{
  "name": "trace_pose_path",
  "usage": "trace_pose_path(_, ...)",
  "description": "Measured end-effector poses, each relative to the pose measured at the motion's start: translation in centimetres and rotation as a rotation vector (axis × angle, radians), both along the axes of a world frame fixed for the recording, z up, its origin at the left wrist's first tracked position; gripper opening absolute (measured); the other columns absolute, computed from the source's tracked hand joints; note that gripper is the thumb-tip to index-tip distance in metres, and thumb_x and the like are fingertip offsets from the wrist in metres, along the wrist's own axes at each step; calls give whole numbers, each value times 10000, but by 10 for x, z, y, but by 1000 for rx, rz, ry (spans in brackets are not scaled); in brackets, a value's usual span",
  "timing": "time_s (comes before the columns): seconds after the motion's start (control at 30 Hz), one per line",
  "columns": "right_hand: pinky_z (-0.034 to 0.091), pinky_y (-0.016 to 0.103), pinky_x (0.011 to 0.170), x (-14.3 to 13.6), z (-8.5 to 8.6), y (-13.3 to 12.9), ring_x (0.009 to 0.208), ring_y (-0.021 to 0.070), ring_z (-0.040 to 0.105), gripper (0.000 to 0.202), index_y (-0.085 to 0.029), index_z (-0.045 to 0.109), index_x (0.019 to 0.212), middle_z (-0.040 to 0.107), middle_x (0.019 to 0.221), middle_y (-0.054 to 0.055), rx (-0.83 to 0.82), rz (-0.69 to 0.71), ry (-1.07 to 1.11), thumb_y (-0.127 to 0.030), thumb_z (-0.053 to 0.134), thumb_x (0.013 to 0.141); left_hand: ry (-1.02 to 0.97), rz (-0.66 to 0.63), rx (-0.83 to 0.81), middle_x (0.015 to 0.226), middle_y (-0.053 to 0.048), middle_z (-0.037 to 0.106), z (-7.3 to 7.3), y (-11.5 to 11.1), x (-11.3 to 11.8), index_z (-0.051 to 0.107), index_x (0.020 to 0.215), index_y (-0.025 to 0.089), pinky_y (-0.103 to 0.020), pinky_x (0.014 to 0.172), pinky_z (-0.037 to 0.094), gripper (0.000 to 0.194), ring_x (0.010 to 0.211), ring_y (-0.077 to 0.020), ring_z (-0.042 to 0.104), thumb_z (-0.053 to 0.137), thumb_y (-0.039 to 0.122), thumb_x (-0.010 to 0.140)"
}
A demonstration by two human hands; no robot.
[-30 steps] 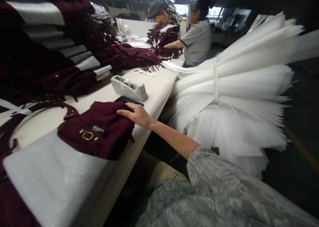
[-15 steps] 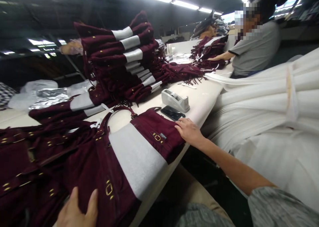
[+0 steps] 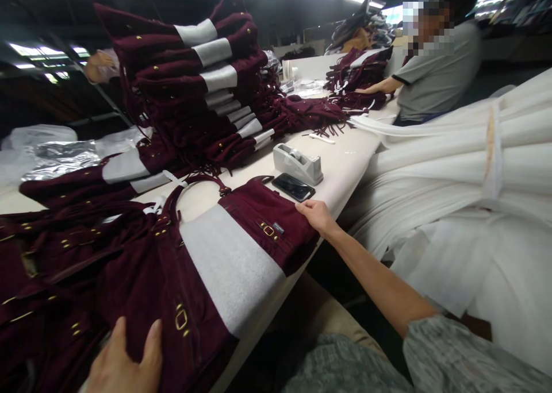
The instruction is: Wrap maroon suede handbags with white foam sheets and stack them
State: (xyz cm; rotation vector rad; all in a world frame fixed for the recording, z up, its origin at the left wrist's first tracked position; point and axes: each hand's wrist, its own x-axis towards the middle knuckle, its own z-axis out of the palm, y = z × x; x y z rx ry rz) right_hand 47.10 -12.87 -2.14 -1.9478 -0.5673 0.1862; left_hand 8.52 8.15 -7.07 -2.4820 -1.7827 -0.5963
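A maroon fabric handbag (image 3: 159, 289) lies across the table's front edge, with a white foam wrap (image 3: 233, 266) around its middle. Brass buckles show on both sides of the wrap, and a looped handle (image 3: 202, 178) stands up at the back. My left hand (image 3: 125, 358) rests on the bag's left part, thumb and fingers spread apart. At the far right end, my right hand (image 3: 318, 216) pinches the bag's edge between thumb and fingers. More maroon bags (image 3: 38, 266) with brass fittings lie to the left, partly overlapped by this one.
Behind rises a tall stack of wrapped maroon bags (image 3: 172, 71). A tape dispenser (image 3: 297, 163) and a phone (image 3: 293, 187) lie on the cream table (image 3: 345, 157). Rolled white foam sheeting (image 3: 457, 169) fills the right side. Farther back, a person (image 3: 440, 77) handles other maroon bags.
The view has shifted slightly, so the stack appears farther left. My right hand's fingers have drawn together on the bag's edge. My left hand stays spread on the bag.
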Motion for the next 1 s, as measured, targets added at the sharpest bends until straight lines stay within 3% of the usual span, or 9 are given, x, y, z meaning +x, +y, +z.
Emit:
trace_pose_path(0.13, 439, 289, 678, -12, -18, -16, 632, 182, 576, 262, -184, 596, 1097, 589, 603, -35, -33, -89, -143, -321, 545, 880, 2, -48, -33, 1164, -205, 621, 4, -3, 3, 409, 1437, 122, -502, 852, 505, 827, 997, -387, 625, 303, 702, 856)
trace_pose_path(0.23, 433, 343, 889, -23, -13, -24, 978, 225, 587, 391, -186, 536, 1280, 661, 1027, 77, -209, -61, -459, -172, 486, 892, -9, -101, -11, 1190, -215, 603, 14, -12, 8, 409, 1426, 90, -511, 879, 495, 859, 1054, -404, 602, 230, 715, 865)
trace_pose_path(0.3, 397, 364, 965, -26, -1, -26, 1119, 243, 520, 401, -198, 582, 1254, 597, 1216, 101, -366, 29, -613, -104, 442, 891, -9, -120, -11, 1186, -217, 599, 24, -21, 12, 398, 1426, 74, -520, 888, 488, 879, 1056, -408, 599, 191, 720, 867)
trace_pose_path(0.4, 410, 378, 944, -22, 30, -19, 1092, 259, 525, 353, -189, 654, 1146, 616, 1171, 105, -560, 166, -661, -94, 420, 900, 3, -90, -74, 1211, -218, 587, 40, -34, 18, 396, 1422, 69, -520, 870, 490, 894, 1023, -405, 609, 149, 723, 866)
trace_pose_path(0.53, 396, 402, 988, -13, 72, 9, 1139, 282, 523, 301, -144, 640, 1170, 609, 1202, 143, -550, 206, -588, -217, 451, 948, 5, -68, -111, 1250, -227, 568, 48, -41, 22, 387, 1424, 63, -518, 869, 489, 891, 1027, -408, 608, 125, 711, 871)
trace_pose_path(0.63, 404, 425, 987, -6, 82, 41, 1135, 315, 554, 309, -97, 673, 1092, 626, 1179, 198, -516, 176, -384, -322, 525, 940, 0, -87, -92, 1238, -236, 572, 41, -35, 17, 395, 1423, 63, -528, 866, 490, 878, 1018, -418, 609, 160, 708, 875)
trace_pose_path(0.8, 456, 394, 904, 6, 50, 82, 1022, 314, 626, 275, -72, 709, 928, 679, 1048, 224, -417, 87, -199, -325, 604, 902, -62, -86, -49, 1191, -203, 609, 15, -17, 9, 407, 1433, 117, -525, 899, 485, 765, 1063, -404, 596, 342, 640, 878)
trace_pose_path(0.9, 487, 333, 793, 15, 22, 87, 853, 254, 658, 315, -91, 697, 794, 703, 850, 155, -272, 57, -87, -325, 539, 936, -122, -72, -23, 1214, -184, 610, 3, -10, 7, 423, 1427, 140, -515, 965, 458, 703, 1133, -388, 568, 411, 577, 876)
trace_pose_path(1.0, 475, 275, 627, 23, 1, 82, 633, 185, 607, 392, -122, 644, 679, 633, 623, 58, -126, 34, 40, -383, 513, 940, -166, -93, -22, 1288, -179, 579, -3, -5, 3, 420, 1427, 136, -500, 1040, 418, 687, 1191, -368, 543, 412, 557, 883)
